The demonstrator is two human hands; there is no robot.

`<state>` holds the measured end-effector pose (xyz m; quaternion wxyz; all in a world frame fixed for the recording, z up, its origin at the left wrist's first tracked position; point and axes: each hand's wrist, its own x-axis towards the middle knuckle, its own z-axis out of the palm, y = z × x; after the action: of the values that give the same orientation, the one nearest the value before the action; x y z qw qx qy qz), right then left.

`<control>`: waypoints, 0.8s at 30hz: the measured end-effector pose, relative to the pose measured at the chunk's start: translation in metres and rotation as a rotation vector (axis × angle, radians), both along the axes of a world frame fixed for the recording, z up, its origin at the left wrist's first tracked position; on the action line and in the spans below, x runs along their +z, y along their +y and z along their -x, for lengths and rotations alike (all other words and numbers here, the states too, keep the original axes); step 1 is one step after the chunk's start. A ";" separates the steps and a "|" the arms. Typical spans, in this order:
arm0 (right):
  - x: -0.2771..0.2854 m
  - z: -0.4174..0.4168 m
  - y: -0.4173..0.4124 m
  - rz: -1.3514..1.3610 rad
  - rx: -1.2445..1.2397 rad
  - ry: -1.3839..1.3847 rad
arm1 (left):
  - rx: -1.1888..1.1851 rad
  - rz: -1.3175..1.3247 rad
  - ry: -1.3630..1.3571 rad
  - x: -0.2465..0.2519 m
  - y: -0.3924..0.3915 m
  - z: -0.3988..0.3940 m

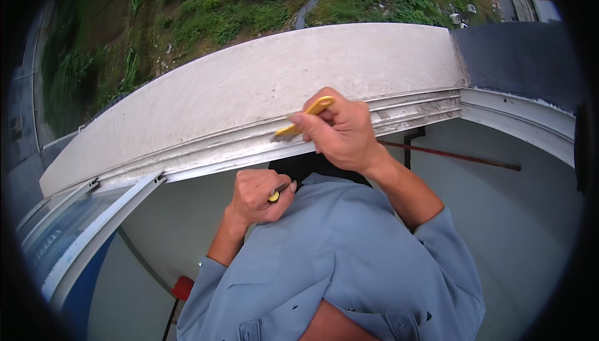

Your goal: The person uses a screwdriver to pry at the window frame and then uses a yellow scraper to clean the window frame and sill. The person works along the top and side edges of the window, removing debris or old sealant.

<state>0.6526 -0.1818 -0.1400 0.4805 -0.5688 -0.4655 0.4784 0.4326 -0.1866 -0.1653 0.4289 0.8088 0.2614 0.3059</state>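
My right hand (348, 130) is closed around a yellow-handled brush (288, 131), its bristles pointing down at the white sliding-window track (224, 154). The bristles are slightly blurred and appear to touch the track or sit just above it. Brown dirt streaks the track's grooves to the right of this hand. Close to my body, below the track, my left hand (262, 196) is a fist around a small tool (274, 197) with a yellow and black end. A bit of flat metal shows beside that end; most of the tool is hidden by the fingers.
Beyond the track runs a pale outer ledge (304, 67), with a high drop to planted ground (234, 4). Glazed sliding sashes (112, 228) stand at the left. A red rod (458, 155) is below the track at right. Lower left is a red object (182, 288).
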 end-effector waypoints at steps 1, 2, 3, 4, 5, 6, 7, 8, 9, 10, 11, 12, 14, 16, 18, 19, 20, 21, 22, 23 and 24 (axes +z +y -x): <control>-0.005 0.005 0.002 -0.009 0.055 -0.020 | 0.018 -0.002 0.008 -0.002 -0.003 0.003; -0.005 0.008 0.003 -0.088 0.072 -0.150 | 0.033 -0.005 0.015 -0.004 -0.005 0.006; -0.004 0.007 0.005 -0.087 0.091 -0.214 | 0.054 -0.008 0.021 -0.006 -0.007 0.008; -0.002 0.002 0.005 -0.087 0.108 -0.278 | 0.072 0.010 0.011 -0.010 -0.009 0.010; -0.002 -0.005 0.005 -0.087 0.121 -0.342 | 0.087 0.028 0.000 -0.013 -0.011 0.013; -0.004 -0.017 0.002 -0.073 0.171 -0.353 | 0.098 0.042 -0.012 -0.014 -0.011 0.014; 0.001 -0.030 0.001 -0.034 0.214 -0.346 | 0.100 0.030 -0.013 -0.014 -0.009 0.015; 0.007 -0.044 -0.001 -0.012 0.245 -0.401 | 0.101 0.017 -0.014 -0.014 -0.008 0.015; 0.013 -0.062 -0.004 0.017 0.261 -0.480 | 0.091 0.004 -0.017 -0.012 -0.005 0.013; 0.018 -0.080 -0.006 0.045 0.283 -0.557 | 0.085 -0.004 -0.019 -0.011 -0.003 0.013; 0.027 -0.094 -0.006 0.083 0.261 -0.607 | 0.080 -0.012 -0.021 -0.010 -0.002 0.012; 0.030 -0.109 -0.009 0.058 0.235 -0.722 | 0.062 -0.019 -0.028 -0.009 0.001 0.010; 0.046 -0.129 -0.010 0.072 0.187 -0.808 | 0.043 -0.039 -0.017 -0.009 0.003 0.009; 0.053 -0.132 -0.013 0.043 0.107 -0.704 | 0.027 -0.048 -0.006 -0.009 0.004 0.008; 0.052 -0.120 -0.013 -0.040 -0.002 -0.511 | 0.013 -0.049 0.002 -0.009 0.004 0.007; 0.049 -0.111 -0.012 -0.049 0.007 -0.463 | 0.006 -0.052 0.002 -0.009 0.004 0.007; 0.043 -0.099 -0.010 -0.059 0.016 -0.416 | -0.001 -0.055 0.002 -0.009 0.005 0.006; 0.032 -0.088 -0.010 -0.048 0.041 -0.331 | -0.014 -0.058 -0.001 -0.009 0.006 0.006; 0.025 -0.074 -0.009 -0.052 0.068 -0.269 | -0.022 -0.054 0.002 -0.008 0.006 0.005; 0.020 -0.070 -0.010 -0.047 0.079 -0.297 | -0.030 -0.050 0.005 -0.007 0.007 0.004; 0.016 -0.069 -0.011 -0.041 0.099 -0.323 | -0.031 -0.044 0.009 -0.006 0.006 0.004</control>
<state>0.7211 -0.1927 -0.1242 0.3870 -0.6047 -0.5737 0.3942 0.4286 -0.1807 -0.1710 0.4144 0.8234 0.2441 0.3012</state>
